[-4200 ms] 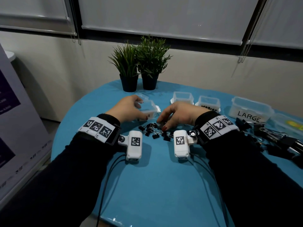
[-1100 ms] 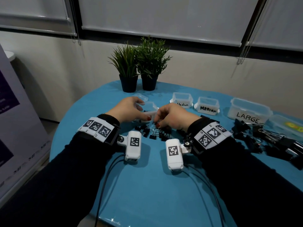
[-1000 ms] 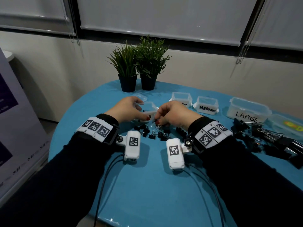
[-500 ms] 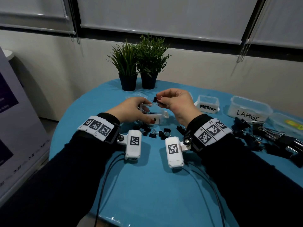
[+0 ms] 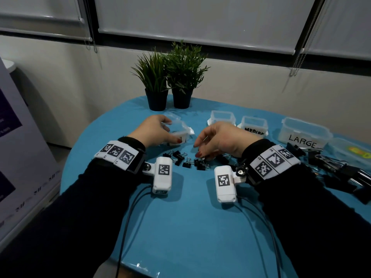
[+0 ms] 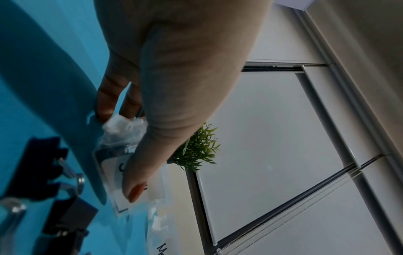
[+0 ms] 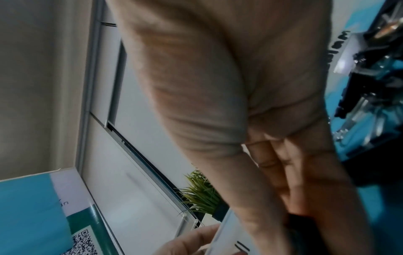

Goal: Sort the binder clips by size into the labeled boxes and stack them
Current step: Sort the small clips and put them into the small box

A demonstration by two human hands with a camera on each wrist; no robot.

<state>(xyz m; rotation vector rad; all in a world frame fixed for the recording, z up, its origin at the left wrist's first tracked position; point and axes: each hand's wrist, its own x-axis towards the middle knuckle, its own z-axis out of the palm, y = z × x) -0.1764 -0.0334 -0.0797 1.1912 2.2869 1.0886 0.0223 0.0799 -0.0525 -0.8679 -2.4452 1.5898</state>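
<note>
My left hand (image 5: 170,131) grips a small clear box (image 5: 181,134) standing on the blue table, thumb on its front label (image 6: 115,169), fingers round the back. Several small black binder clips (image 5: 187,160) lie scattered just in front of it. My right hand (image 5: 197,150) is lowered over this pile, fingers curled down, thumb and forefinger close together at the clips. In the right wrist view a dark clip (image 7: 305,224) sits at the fingertips; whether it is pinched is hidden.
Two clear boxes marked medium (image 5: 222,117) (image 5: 254,126) and a bigger one marked LARGE (image 5: 303,133) stand in a row to the right. Large black clips (image 5: 337,169) lie piled at the far right. Two potted plants (image 5: 170,77) stand at the back.
My right hand, which held a small clip up over the box half a second ago, has dropped back down onto the clip pile. The left hand still holds the box, now set lower.
</note>
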